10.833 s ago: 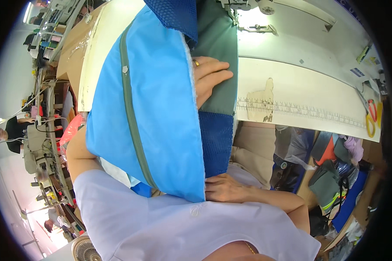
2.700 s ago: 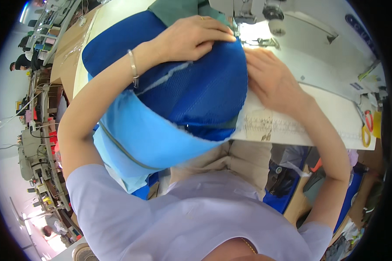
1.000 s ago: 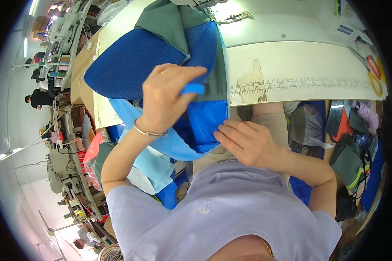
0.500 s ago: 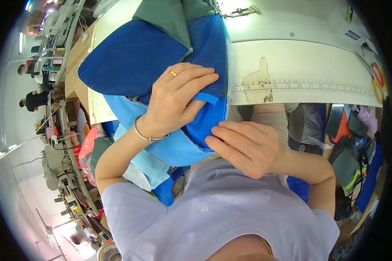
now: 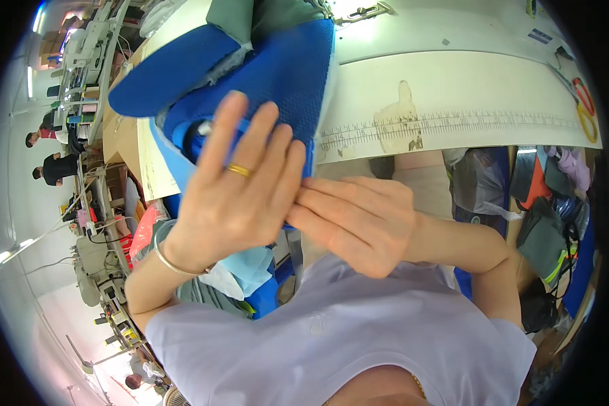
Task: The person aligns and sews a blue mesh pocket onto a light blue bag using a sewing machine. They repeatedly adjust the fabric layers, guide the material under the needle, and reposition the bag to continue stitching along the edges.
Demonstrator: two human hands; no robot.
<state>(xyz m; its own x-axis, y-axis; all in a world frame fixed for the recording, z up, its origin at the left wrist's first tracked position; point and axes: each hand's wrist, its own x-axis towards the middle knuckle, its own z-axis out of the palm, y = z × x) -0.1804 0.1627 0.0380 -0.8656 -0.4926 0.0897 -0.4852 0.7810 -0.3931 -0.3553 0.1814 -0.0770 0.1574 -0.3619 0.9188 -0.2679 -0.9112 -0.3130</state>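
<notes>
the left hand (image 5: 247,183) is lifting into straight, slightly parted fingers, where half a second ago it was lying on the cloth (image 5: 287,74) with a blue strip. the strip is no longer showing, and the cloth's right edge is uncovering more of the ruler (image 5: 453,122). consequently, the hands are screening the near end of the work. the left thumb is staying hidden; whether that hand is gripping anything, this onlooker cannot tell. the right hand (image 5: 358,220) is bringing its fingertips together against the left hand; a pinch on cloth is not being shown. the cloth is running from top centre to mid-frame, its far end lying by the metal guide (image 5: 364,12). scissors (image 5: 584,111) are resting on the white table (image 5: 494,84) at upper right; machines (image 5: 91,247) are lining the left side.
</notes>
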